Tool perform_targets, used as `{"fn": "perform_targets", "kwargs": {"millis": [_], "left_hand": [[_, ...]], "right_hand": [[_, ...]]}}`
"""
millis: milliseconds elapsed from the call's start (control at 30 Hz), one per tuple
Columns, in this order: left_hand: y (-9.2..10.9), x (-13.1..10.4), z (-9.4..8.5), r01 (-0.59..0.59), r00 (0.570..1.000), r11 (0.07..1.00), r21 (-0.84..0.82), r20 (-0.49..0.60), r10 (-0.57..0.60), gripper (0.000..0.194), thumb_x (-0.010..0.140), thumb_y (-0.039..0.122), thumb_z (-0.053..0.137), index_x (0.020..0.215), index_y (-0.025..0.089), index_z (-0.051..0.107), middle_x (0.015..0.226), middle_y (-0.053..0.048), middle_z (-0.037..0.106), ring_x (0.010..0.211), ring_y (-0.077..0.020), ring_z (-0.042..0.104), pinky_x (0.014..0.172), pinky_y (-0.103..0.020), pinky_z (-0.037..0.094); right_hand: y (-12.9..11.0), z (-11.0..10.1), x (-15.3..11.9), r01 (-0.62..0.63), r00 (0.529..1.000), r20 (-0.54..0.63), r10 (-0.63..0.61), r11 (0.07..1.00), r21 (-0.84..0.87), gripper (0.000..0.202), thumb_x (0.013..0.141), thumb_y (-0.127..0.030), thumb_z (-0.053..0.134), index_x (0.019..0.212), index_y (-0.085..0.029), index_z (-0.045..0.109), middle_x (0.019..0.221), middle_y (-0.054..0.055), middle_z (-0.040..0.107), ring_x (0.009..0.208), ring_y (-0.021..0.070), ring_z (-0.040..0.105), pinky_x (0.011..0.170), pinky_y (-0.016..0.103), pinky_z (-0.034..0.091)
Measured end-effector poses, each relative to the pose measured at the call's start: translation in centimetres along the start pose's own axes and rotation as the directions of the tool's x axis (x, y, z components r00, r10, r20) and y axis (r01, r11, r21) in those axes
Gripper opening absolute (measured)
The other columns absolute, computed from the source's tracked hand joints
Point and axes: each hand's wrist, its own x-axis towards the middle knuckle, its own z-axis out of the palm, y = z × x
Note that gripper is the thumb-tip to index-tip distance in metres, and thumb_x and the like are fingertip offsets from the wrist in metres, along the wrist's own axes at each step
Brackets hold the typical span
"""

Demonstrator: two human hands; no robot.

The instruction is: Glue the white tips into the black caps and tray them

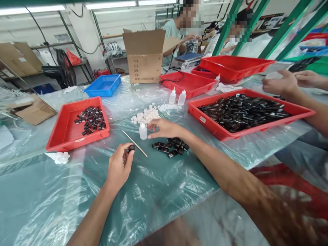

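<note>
Between the thumb and fingers of my left hand [121, 163] is a small black piece [131, 148]. My right hand [164, 129] has its fingers apart, just right of a small white bottle [142, 132] standing upright; nothing shows in its grasp. Behind it lies a heap of small white pieces [147, 115]. A thin wooden stick [134, 142] rests on the plastic-covered table [153, 191] between my hands. Loose black pieces [171, 147] lie beneath my right wrist, partly hidden by it.
A red tray [64, 126] with black pieces sits left, a fuller red tray [222, 135] right. Two white bottles [176, 97], a blue tray [104, 85] and a cardboard box [145, 66] stand farther back. Another person's hands [284, 83] are at the right.
</note>
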Motion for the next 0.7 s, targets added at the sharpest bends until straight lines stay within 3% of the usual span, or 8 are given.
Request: {"fn": "perform_targets", "kwargs": {"millis": [100,200,333,467,700], "left_hand": [[-0.3,0.0,-0.4,0.058,0.998,0.998,-0.035,-0.018,-0.058,0.012,0.106,0.039,0.053,0.111,0.031,0.062,0.082,-0.001,0.070,0.065,-0.0211,0.069,0.060,-0.035,0.056],[-0.8,0.2,-0.7,0.088,0.996,0.991,-0.103,0.014,-0.087,0.018,0.108,0.042,0.048,0.118,0.034,0.061,0.075,0.000,0.065,0.060,-0.0214,0.066,0.054,-0.035,0.054],[-1.2,0.5,-1.0,0.125,0.992,0.982,-0.142,0.017,-0.124,0.021,0.108,0.042,0.050,0.121,0.031,0.062,0.071,0.001,0.066,0.061,-0.0210,0.068,0.055,-0.033,0.051],[-1.5,0.7,-1.1,0.157,0.987,0.976,-0.152,-0.005,-0.159,0.016,0.107,0.038,0.050,0.117,0.030,0.059,0.075,0.000,0.068,0.063,-0.0206,0.069,0.055,-0.032,0.051],[-1.6,0.3,-0.6,0.172,0.981,0.977,-0.127,-0.063,-0.181,0.015,0.106,0.033,0.053,0.116,0.026,0.060,0.076,0.003,0.065,0.063,-0.0165,0.068,0.057,-0.027,0.053]], "right_hand": [[-0.7,2.4,0.1,0.024,0.995,-0.092,-0.028,0.998,-0.050,0.037,0.074,-0.039,0.093,0.093,-0.020,0.067,0.102,0.008,0.073,0.093,0.0239,0.068,0.087,0.038,0.056],[-1.1,3.7,-0.1,0.042,0.995,-0.087,-0.042,0.999,-0.010,0.034,0.082,-0.038,0.086,0.100,-0.023,0.061,0.103,0.006,0.075,0.094,0.0229,0.071,0.088,0.038,0.059],[-2.7,3.3,-1.2,0.119,0.993,-0.021,-0.119,0.992,0.039,0.035,0.087,-0.046,0.082,0.109,-0.026,0.062,0.110,0.006,0.076,0.098,0.0242,0.073,0.086,0.037,0.060],[-4.8,2.7,-2.2,0.237,0.971,-0.012,-0.239,0.967,-0.088,0.029,0.093,-0.045,0.077,0.114,-0.028,0.069,0.114,0.009,0.077,0.096,0.0268,0.072,0.083,0.039,0.057],[-5.0,2.9,-2.8,0.393,0.917,0.012,-0.399,0.894,-0.215,0.026,0.101,-0.037,0.071,0.121,-0.020,0.066,0.117,0.012,0.076,0.096,0.0240,0.073,0.077,0.033,0.057]]}}
